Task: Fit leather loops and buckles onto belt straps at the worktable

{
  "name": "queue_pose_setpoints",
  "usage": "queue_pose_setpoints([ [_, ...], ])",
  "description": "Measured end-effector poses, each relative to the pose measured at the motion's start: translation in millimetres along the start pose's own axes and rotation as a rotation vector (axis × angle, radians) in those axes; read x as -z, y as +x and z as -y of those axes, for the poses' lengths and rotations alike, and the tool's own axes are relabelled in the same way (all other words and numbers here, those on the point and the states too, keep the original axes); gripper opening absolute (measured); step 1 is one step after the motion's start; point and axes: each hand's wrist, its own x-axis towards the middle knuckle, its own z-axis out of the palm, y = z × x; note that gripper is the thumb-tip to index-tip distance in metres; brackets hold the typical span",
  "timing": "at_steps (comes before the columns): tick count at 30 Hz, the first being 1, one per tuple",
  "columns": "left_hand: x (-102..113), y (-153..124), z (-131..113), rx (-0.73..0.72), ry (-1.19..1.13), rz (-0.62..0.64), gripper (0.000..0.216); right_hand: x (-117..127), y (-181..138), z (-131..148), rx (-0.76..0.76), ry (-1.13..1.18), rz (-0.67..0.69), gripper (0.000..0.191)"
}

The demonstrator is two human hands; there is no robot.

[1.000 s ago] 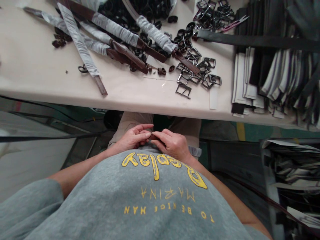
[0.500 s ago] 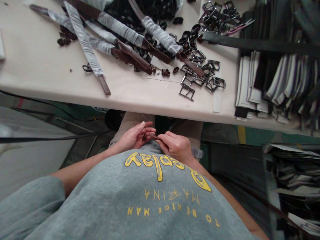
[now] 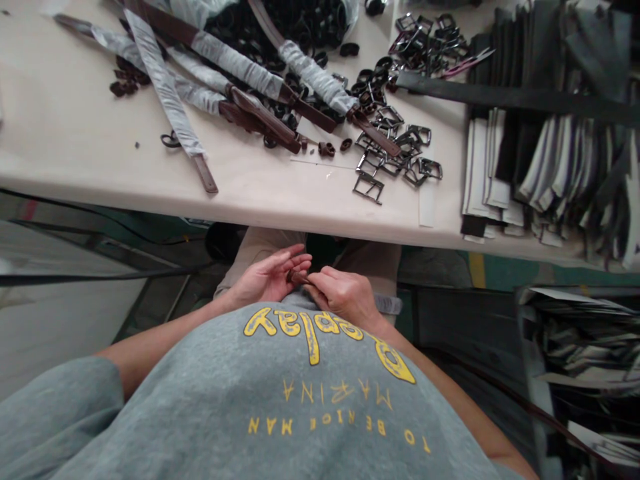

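Low in front of my shirt, my right hand [image 3: 345, 292] is closed in a pinch on the end of a brown leather belt strap [image 3: 301, 278]. The strap's tip points left, into the fingers of my left hand [image 3: 267, 275]. My left hand is turned palm up, its fingers half curled around what looks like a small brown belt loop [image 3: 290, 275]. The strap tip meets this loop; whether it passes through is too small to tell. The rest of the strap is hidden behind my right hand and shirt.
Across the table [image 3: 250, 200] lie brown belts in clear wrap [image 3: 165, 87], metal buckles [image 3: 369, 188], black loops [image 3: 280, 33] in a bag, and pink-handled scissors [image 3: 467, 63]. Dark straps [image 3: 500, 153] are stacked at the right. A bin [image 3: 530, 320] of strips stands at lower right.
The strap tip in my right hand has moved left, up to the small loop in my left hand. The whole view has shifted slightly.
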Motion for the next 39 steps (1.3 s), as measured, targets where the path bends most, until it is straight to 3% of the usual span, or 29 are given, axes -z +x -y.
queue_pose_setpoints([
  [4, 0, 3, 4, -0.051, 0.028, -0.024, 0.050, 2, 0, 0, -0.022, 0.000, -0.007, 0.036],
  [23, -2, 3, 4, -0.052, -0.019, -0.102, 0.064, 0, -2, -2, -0.020, -0.020, 0.063, 0.033],
  [28, 0, 5, 8, -0.081, 0.020, -0.071, 0.058, -1, -1, -2, -0.035, -0.008, 0.007, 0.036],
  [32, 1, 6, 10, -0.067, 0.013, -0.047, 0.039, -2, 0, -2, -0.060, 0.034, -0.048, 0.036],
  [39, 11, 10, 10, -0.048, 0.136, -0.062, 0.019, 0, -4, -4, -0.051, -0.009, -0.037, 0.037],
])
